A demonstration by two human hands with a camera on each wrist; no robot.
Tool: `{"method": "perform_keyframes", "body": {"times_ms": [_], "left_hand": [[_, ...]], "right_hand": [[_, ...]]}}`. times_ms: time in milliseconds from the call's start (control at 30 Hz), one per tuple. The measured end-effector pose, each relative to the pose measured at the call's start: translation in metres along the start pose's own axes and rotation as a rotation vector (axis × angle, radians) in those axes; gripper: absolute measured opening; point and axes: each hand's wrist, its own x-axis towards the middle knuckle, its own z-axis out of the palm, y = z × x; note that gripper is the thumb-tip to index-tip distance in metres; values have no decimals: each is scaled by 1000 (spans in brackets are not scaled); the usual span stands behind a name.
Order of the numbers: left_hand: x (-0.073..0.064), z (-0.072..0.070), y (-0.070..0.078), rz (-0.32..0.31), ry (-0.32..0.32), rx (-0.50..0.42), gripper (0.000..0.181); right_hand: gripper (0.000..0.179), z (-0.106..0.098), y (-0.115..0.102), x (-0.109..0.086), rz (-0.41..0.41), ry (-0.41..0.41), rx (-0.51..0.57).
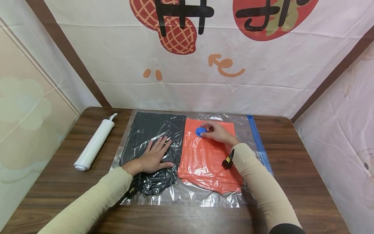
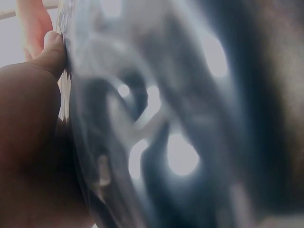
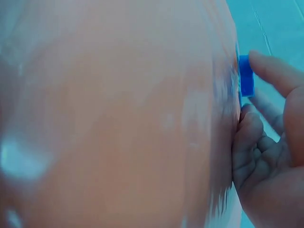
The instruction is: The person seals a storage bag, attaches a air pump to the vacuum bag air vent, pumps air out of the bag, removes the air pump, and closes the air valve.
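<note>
A clear vacuum storage bag (image 1: 190, 199) lies flat on the table with a black folded item (image 1: 157, 125) and an orange-red folded item (image 1: 201, 156) inside, side by side. My left hand (image 1: 155, 157) rests palm down on the bag over the black item, fingers spread. In the left wrist view, the shiny black bundle (image 2: 180, 114) bulges beside the thumb. My right hand (image 1: 217, 132) pinches the round blue valve cap (image 1: 200, 131) on the bag, over the orange-red item. The right wrist view shows the blue cap edge-on, with a fingertip against it and other fingers curled below.
A white hand pump (image 1: 94, 144) lies slanted on the wooden table (image 1: 295, 182), left of the bag. The bag's blue zip strip (image 1: 258, 139) runs along its right side. A printed fabric backdrop (image 1: 187, 94) stands behind the table's far edge.
</note>
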Motion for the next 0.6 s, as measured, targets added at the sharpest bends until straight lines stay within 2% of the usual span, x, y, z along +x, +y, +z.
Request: {"method": "perform_keyframes", "body": {"times_ms": [133,333,433,600], "left_hand": [[1,1,-1,-6,-5,5,97],[1,1,-1,-1,-5,2,96],[1,0,0,-1,-7,2,96],[0,-2,1,-2,-12,-10,98]], "right_hand": [[41,-1,0,-1,-21,-10,13],[29,0,0,-1,0,4,18],[33,-1,0,-1,10,4,20],[41,-1,2,0,-24,-15,20]]}}
